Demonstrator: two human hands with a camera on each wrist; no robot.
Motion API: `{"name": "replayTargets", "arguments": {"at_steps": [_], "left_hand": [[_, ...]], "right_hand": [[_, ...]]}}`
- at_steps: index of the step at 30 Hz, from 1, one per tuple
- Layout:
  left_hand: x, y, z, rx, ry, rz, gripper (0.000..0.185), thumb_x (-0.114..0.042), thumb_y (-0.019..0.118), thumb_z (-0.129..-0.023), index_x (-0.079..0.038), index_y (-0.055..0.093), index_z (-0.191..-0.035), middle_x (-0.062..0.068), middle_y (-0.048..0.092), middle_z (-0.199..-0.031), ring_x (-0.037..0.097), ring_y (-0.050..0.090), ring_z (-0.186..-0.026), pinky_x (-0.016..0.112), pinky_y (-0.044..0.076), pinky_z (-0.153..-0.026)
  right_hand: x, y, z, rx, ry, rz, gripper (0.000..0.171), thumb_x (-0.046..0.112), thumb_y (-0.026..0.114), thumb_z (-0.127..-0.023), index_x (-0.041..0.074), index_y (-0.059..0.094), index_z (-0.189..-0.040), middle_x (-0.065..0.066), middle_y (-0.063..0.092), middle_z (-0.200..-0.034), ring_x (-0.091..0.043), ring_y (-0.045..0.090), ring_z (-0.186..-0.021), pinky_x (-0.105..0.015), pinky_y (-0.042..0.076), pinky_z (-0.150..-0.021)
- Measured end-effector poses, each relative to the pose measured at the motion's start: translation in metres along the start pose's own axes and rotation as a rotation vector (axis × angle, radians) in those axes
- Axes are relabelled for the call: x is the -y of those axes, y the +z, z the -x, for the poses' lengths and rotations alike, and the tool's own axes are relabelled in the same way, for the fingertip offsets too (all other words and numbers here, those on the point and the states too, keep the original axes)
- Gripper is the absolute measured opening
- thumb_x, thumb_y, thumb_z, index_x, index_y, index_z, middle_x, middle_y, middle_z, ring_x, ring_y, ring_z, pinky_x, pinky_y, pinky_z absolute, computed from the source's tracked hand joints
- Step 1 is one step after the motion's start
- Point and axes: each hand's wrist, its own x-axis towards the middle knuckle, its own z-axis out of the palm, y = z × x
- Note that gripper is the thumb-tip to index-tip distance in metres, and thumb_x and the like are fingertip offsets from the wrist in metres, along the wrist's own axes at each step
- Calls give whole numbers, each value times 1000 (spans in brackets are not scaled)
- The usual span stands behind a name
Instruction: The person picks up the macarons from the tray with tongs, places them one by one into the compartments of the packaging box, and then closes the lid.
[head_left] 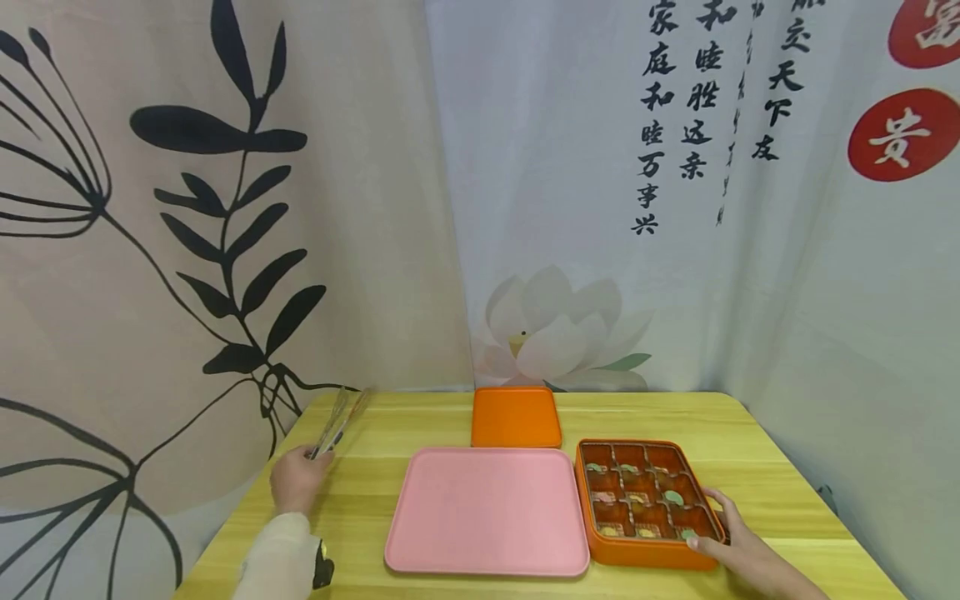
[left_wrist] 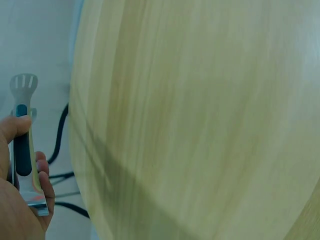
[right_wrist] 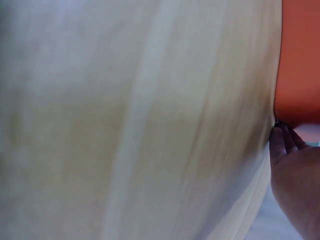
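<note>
In the head view my left hand (head_left: pixel 298 479) holds metal tongs (head_left: pixel 336 425) over the table's left side, their tips pointing up and away. The left wrist view shows the fingers curled round the tongs (left_wrist: pixel 22 150), which have dark grip pads and a slotted tip. My right hand (head_left: pixel 738 542) grips the near right corner of an orange box (head_left: pixel 652 553), thumb at the front and fingers along the side. Inside the box, a brown divided insert has small green, yellow and pink pieces in several compartments. The right wrist view shows fingertips against the box's side (right_wrist: pixel 302 60).
A pink tray (head_left: pixel 487 512) lies flat in the middle of the wooden table (head_left: pixel 360 500), just left of the box. Behind it lies an orange rectangular lid or tray (head_left: pixel 516 417). A printed curtain (head_left: pixel 375 208) hangs behind the table.
</note>
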Motion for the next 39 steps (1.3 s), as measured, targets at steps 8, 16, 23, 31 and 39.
{"name": "replayTargets", "arguments": {"at_steps": [8,16,23,31,39], "left_hand": [[18,-3,-4,-64,-35,11,32,-19,72,-86,13,70,-94,23,67,-78,31,57,-64,42,46,-58],[28,-5,-1,-50,-50,-9,30,-16,69,-86,12,70,-93,22,67,-76,31,56,-63,43,46,-56],[31,-7,2,-13,-90,-55,30,-21,70,-86,8,71,-89,12,64,-68,27,51,-60,38,41,-53],[35,-8,2,21,-121,-60,28,-19,68,-87,9,70,-88,12,62,-69,29,52,-64,39,41,-55],[38,-5,3,0,-109,-47,31,-15,68,-85,14,69,-99,25,68,-84,34,59,-70,48,48,-64]], "right_hand": [[18,8,12,-26,9,-15,88,36,55,-101,1,-7,-151,-40,-6,-150,-67,5,-132,-76,28,-93],[22,9,16,-29,4,-38,88,33,57,-100,2,-7,-151,-43,3,-148,-65,9,-133,-72,32,-94],[21,10,17,-37,0,-49,87,31,58,-99,4,-6,-151,-44,8,-147,-64,12,-133,-69,35,-94],[21,8,17,-28,1,-44,88,33,56,-100,4,-9,-151,-44,1,-149,-66,0,-134,-76,24,-97],[18,10,16,-36,-1,-53,87,32,58,-99,4,-7,-151,-46,11,-146,-64,11,-133,-68,36,-93]]}}
